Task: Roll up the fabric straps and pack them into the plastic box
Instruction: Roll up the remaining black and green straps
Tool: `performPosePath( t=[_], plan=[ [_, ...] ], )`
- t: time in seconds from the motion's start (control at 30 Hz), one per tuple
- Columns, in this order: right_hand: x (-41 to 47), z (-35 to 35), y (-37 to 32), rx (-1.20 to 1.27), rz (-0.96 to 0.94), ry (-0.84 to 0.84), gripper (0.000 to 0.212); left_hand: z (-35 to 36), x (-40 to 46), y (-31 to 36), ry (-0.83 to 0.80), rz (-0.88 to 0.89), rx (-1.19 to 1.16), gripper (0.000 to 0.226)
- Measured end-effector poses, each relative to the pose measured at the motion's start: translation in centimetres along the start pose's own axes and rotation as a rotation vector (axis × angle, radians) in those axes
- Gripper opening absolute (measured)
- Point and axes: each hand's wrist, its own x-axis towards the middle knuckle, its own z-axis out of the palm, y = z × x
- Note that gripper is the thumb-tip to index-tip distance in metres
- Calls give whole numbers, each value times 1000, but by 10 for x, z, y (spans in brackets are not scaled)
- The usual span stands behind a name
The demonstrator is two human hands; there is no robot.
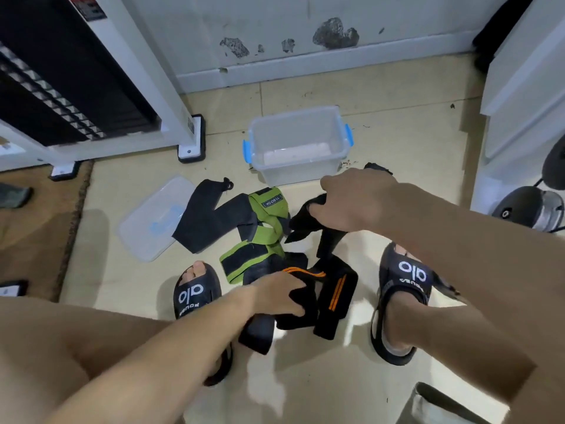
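Observation:
A heap of fabric straps lies on the tiled floor between my two feet. My left hand point(279, 293) grips a black strap with orange stripes point(333, 293) near the front of the heap. My right hand point(354, 200) pinches a plain black strap point(305, 220) and holds it lifted off the floor. A green and black strap point(266, 228) and a wide black strap point(203, 220) lie unrolled to the left. Beyond the heap stands the clear plastic box point(298, 165) with blue latches, open, with no strap visible inside.
The box's clear lid point(153, 218) lies flat on the floor at the left. My sandalled feet point(195, 293) point(403, 286) flank the heap. A white cabinet frame point(189, 139) stands at the back left, white furniture point(519, 102) at the right, a brown mat point(39, 221) at the far left.

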Motion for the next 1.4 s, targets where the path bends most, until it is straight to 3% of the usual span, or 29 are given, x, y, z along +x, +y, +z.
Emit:
performPosePath(
  t=[0.1, 0.17, 0.3, 0.47, 0.53, 0.67, 0.8, 0.93, 1.03, 1.1, 1.2, 1.3, 1.37, 1.4],
  plan=[
    [-5, -8, 0, 108, 14, 56, 34, -70, -36, 22, 124, -81, -491, 10],
    [-10, -14, -3, 139, 13, 98, 37, -111, -62, 33, 227, -77, -732, 5],
    [-28, -31, -9, 264, 5, 155, 43, -159, -120, 49, 384, 9, -1045, 22],
    [-42, -41, -9, 470, 3, 250, 36, -170, -175, 49, 315, 38, -964, 34],
    [-43, -41, -6, 594, 23, 243, 37, -169, -188, 46, 340, 27, -958, 43],
    [-48, -45, -2, 783, 64, 206, 34, -173, -199, 42, 412, 92, -1006, 41],
    [-56, -51, -2, 986, 72, 112, 14, -177, -198, 44, 389, 141, -975, 49],
    [-55, -47, -9, 1113, -5, -25, 15, -180, -192, 47, 373, 157, -1010, 45],
    [-51, -38, -15, 1131, -91, -127, 32, -181, -188, 50, 341, 181, -1063, 42],
    [-44, -32, -16, 1102, -135, -126, 59, -181, -186, 50, 303, 208, -1087, 41],
    [-45, -26, -19, 847, -221, -82, 103, -181, -182, 54, 256, 239, -1086, 40],
    [-42, -11, -33, 800, -407, -107, 128, -179, -178, 66, 246, 260, -1080, 60],
    [-35, 2, -42, 738, -516, -6, 128, -177, -175, 75, 259, 280, -1093, 75],
    [-35, 3, -44, 733, -535, 21, 117, -175, -173, 78, 258, 283, -1101, 77]
  ],
)
